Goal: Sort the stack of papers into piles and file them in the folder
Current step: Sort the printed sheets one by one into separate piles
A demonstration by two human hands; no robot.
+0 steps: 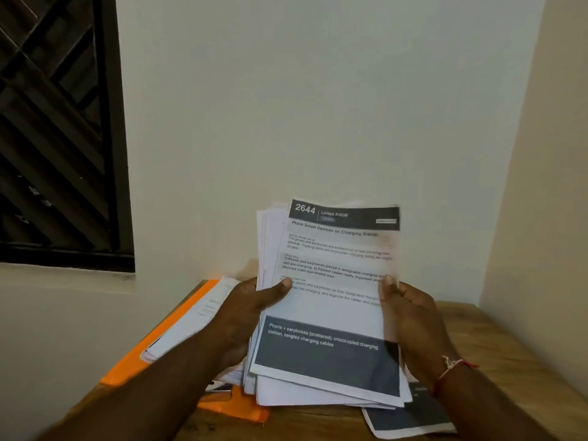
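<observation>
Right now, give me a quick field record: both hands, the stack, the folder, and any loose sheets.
stack: held between both hands, top sheet headed 2644 Living Room
left hand: holds stack's left edge, thumb on front
right hand: holds stack's right edge
folder: orange, on table at left, pile of sheets on it
loose sheet: on table, near right

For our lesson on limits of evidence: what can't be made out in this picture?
Head view:
- Stack: lower sheets hidden behind its top sheet.
- Small print on that sheet: blurred, mostly at right.
- Folder: mostly covered by a pile and the left arm.
- Loose sheet: partly behind the right arm, text too small.
</observation>
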